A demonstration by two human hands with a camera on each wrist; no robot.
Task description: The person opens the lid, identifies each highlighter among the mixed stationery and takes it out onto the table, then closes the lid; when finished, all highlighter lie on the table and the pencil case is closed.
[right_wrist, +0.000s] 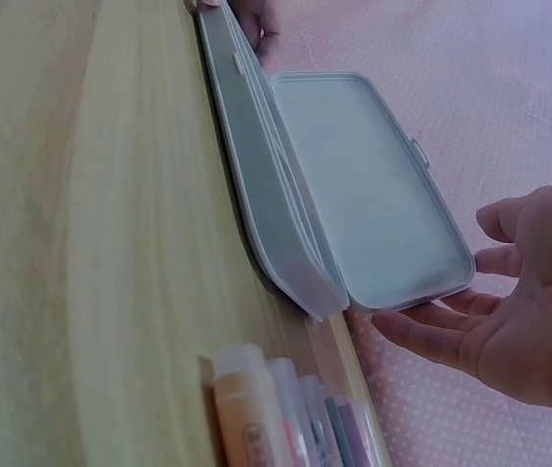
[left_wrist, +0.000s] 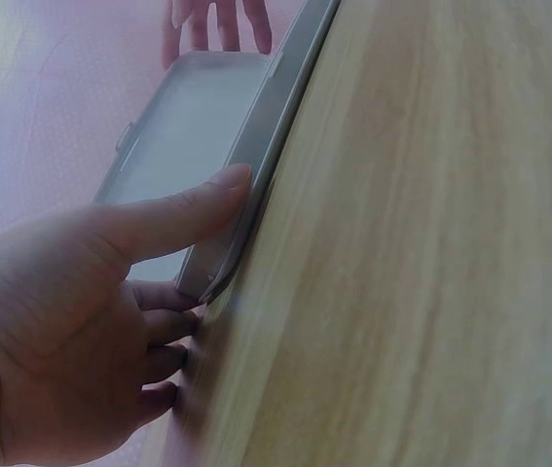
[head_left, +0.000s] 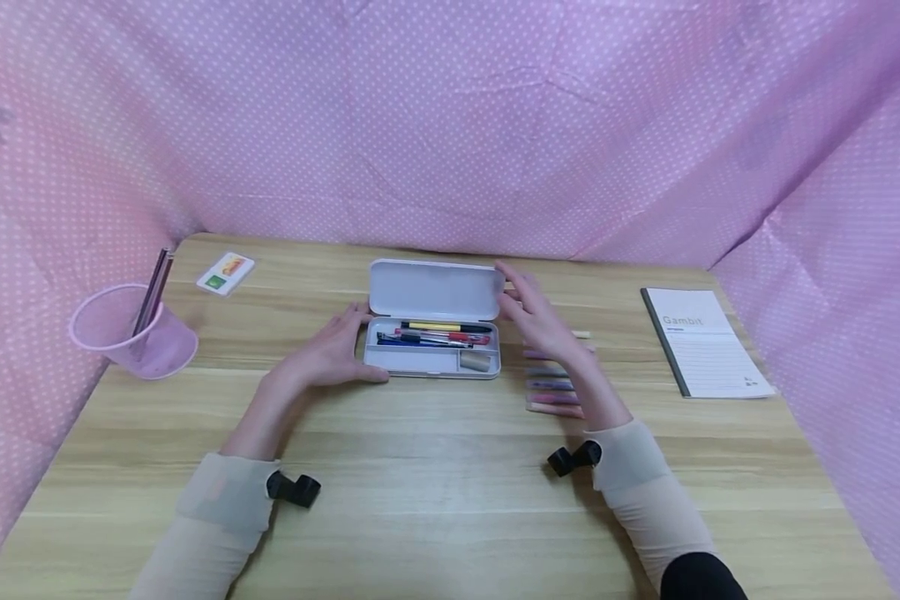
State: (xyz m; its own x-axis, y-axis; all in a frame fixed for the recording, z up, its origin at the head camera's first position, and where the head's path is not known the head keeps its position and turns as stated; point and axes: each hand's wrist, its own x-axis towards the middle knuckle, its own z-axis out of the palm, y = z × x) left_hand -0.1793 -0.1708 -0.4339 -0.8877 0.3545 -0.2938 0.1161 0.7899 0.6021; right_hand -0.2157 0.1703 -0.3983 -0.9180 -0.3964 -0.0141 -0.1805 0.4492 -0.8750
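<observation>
An oblong pencil case (head_left: pixel 412 360) lies flat in the middle of the table, its pale lid (head_left: pixel 435 289) raised at the back. Inside are several pens (head_left: pixel 435 335), with a small grey-beige block (head_left: pixel 475 361) in the front compartment. My left hand (head_left: pixel 330 350) holds the case's left end: the thumb presses the front wall, and the other fingers lie around the side. On the other side, my right hand (head_left: pixel 536 317) touches the lid's right edge with extended fingers, some passing behind it in the right wrist view; its thumb stands apart from the lid.
A row of coloured pens (head_left: pixel 551 385) lies right of the case, partly under my right forearm. Farther right is a notebook (head_left: pixel 708 342). At the left stand a pink cup (head_left: pixel 161 346) with dark sticks and a small white card-like item (head_left: pixel 226 273). Pink dotted cloth (head_left: pixel 450 125) hangs behind.
</observation>
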